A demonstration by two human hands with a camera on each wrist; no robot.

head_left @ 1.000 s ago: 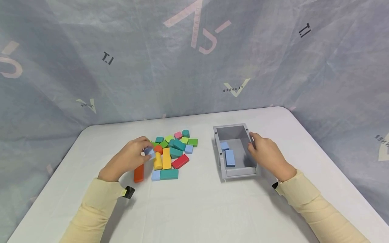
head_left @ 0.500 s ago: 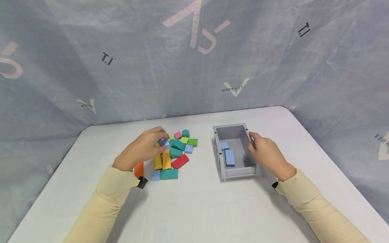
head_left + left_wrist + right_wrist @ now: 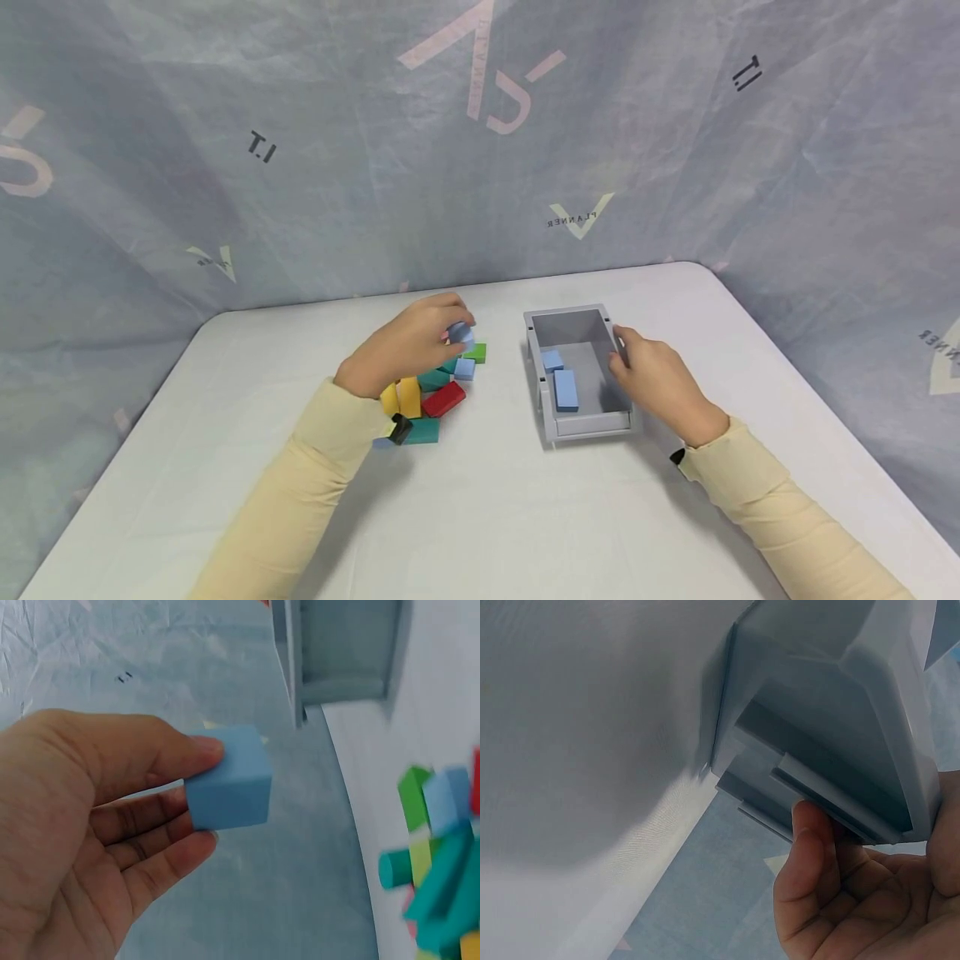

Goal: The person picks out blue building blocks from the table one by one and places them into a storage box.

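Left sleeve, cream: enters over the near edge of the white surface, left of its middle.
Light blue block: on the surface, mostly hidden by the sleeve.
Yellow blocks, two: side by side, partly covered by the wrist.
Left hand: fingers drawn in to a pinch, thumb against fingers, the gap just the width of the blue cube they grip. Cube raised clear of the surface, above the far right part of the block group, between the surface's middle and its far edge.
Teal bar: nearest of the group to the near edge.
Teal wedge: beyond the bar, just beside the red block.
Pale blue cube: on the surface, at the group's right side.
Green block: just beyond that cube.
Grey bin: right of the surface's middle; holds a small blue block and a long blue block, both by its left wall.
Right hand: fingers curled, gripping the bin's right wall.
Right sleeve, cream: reaches toward the near right corner.
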